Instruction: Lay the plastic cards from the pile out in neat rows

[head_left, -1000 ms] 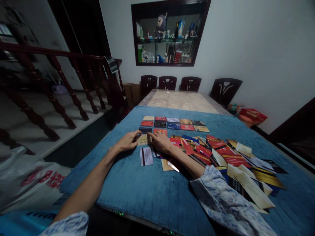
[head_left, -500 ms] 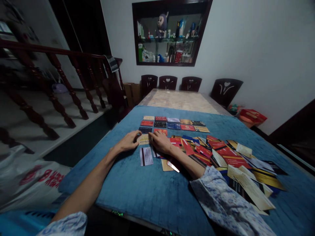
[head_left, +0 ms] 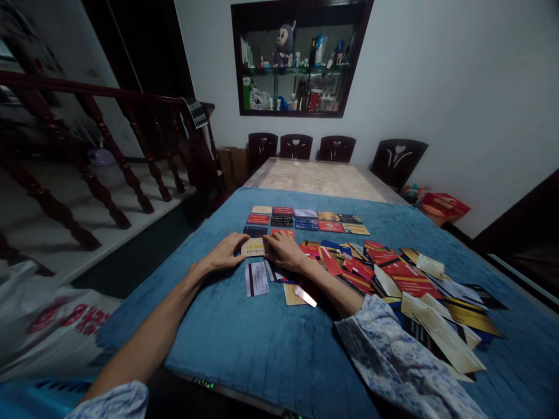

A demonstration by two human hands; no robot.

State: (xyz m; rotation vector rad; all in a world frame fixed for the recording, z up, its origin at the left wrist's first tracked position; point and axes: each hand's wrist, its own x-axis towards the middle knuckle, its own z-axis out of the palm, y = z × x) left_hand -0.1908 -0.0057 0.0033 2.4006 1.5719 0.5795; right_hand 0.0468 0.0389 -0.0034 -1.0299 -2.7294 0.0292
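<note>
A pale yellow card [head_left: 253, 247] lies flat on the blue cloth [head_left: 218, 337] between my two hands. My left hand [head_left: 227, 251] grips its left end with thumb and fingers. At the other end, my right hand [head_left: 283, 249] holds it with bent fingers that hide that edge. Just beyond are a dark blue card [head_left: 255, 231] and a red card [head_left: 282, 233], the latter partly covered by my right hand. Nearer me lies a pale card with a dark stripe [head_left: 257, 279]. More cards show under my right wrist, including a yellowish one [head_left: 293, 294].
Two rows of cards, with a red card [head_left: 331, 226] among them, lie farther back. A loose pile of overlapping cards [head_left: 402, 270] spreads right of my right forearm. Chairs [head_left: 296, 146] stand behind the table's stone-like far end [head_left: 323, 177]. A white bag [head_left: 52, 320] is at left.
The whole view has shifted slightly. Both hands stay at the ends of the pale yellow card, with little visible movement on the table.
</note>
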